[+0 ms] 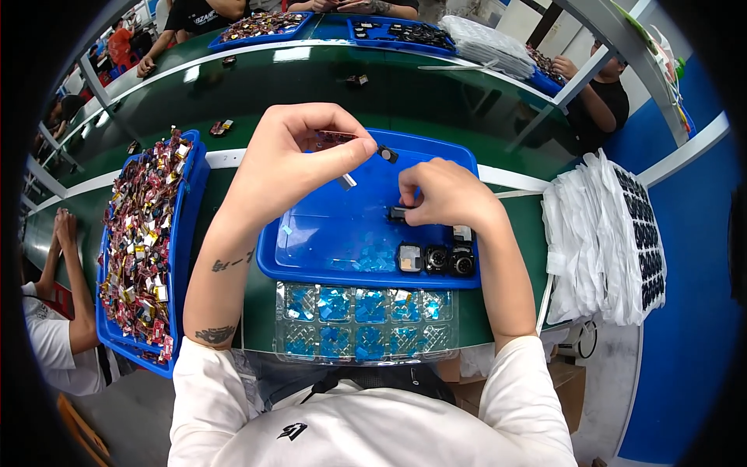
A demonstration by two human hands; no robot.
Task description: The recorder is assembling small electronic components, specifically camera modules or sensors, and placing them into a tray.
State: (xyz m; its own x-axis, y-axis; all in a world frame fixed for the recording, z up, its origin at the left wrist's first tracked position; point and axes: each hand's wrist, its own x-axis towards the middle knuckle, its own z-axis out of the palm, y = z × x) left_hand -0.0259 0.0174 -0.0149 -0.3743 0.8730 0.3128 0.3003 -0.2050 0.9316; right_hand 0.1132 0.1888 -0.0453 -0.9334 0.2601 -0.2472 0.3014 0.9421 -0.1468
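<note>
My left hand [315,148] is closed in a pinch on a small red circuit board [336,137], held above the far left part of a blue tray [311,253]. A silver-white strip [347,181] shows below its fingers. By its fingertips is a small black part [387,154]; whether it joins the board I cannot tell. My right hand [447,194] pinches a small black housing [398,213] over the right half of the tray. Several square black housings [436,259] sit together in the tray's near right corner. Bits of light blue film [373,261] lie on its bottom.
Left stands a blue bin [191,187] heaped with red boards and wires. A clear compartment tray [366,323] with blue film pieces lies nearest me. Stacked white trays [595,241] stand right. Beyond a white rail runs a green belt [311,89]; other people sit across and at left.
</note>
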